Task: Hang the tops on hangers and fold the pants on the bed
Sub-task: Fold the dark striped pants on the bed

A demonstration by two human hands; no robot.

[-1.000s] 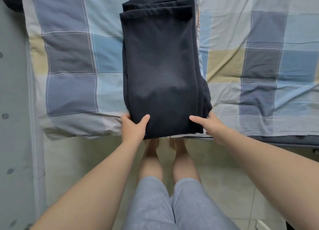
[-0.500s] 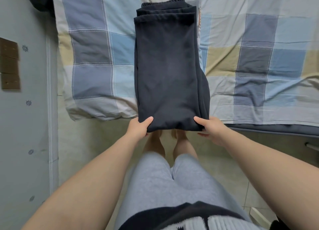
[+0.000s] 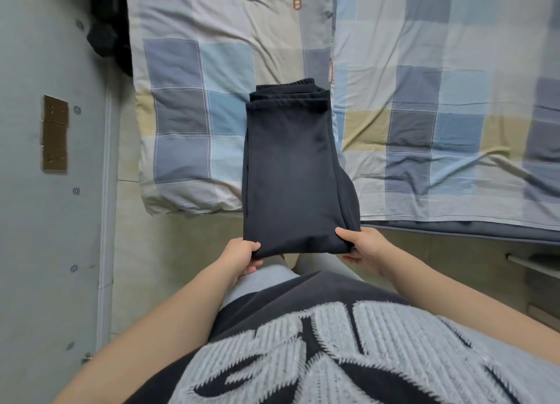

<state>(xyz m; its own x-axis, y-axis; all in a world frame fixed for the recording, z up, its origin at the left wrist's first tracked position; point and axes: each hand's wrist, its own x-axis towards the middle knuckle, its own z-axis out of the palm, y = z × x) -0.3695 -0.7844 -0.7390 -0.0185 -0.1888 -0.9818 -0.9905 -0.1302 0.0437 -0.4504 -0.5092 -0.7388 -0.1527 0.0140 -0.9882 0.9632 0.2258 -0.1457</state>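
Head view, looking down: a pair of dark navy fabric pants [image 3: 291, 167], folded into a long flat rectangle, sits at the centre of the frame with its elastic waistband toward 12 o'clock. The far part lies over the seam between a blue, grey and beige checked pillow [image 3: 188, 116] at 10 o'clock and a matching checked quilt [image 3: 439, 116] at 2 o'clock. The near folded end juts past the dark grey mattress edge [image 3: 454, 234], out over the pale tiled floor [image 3: 175, 252]. The left hand [image 3: 242, 255] pinches the near left corner of the pants, thumb on top and fingers curled beneath. The right hand [image 3: 360, 249] clamps the near right corner in the same way, thumb lying across the upper cloth. Whether the far end rests on the bedding or is lifted I cannot tell. At 9 o'clock stands a grey wall [image 3: 45, 252] with a brown rectangular plate [image 3: 54, 132]. At 6 o'clock the person's black top with fuzzy pale grey lettering [image 3: 333, 358] fills the bottom, with light grey trousers [image 3: 266, 279] just above it.
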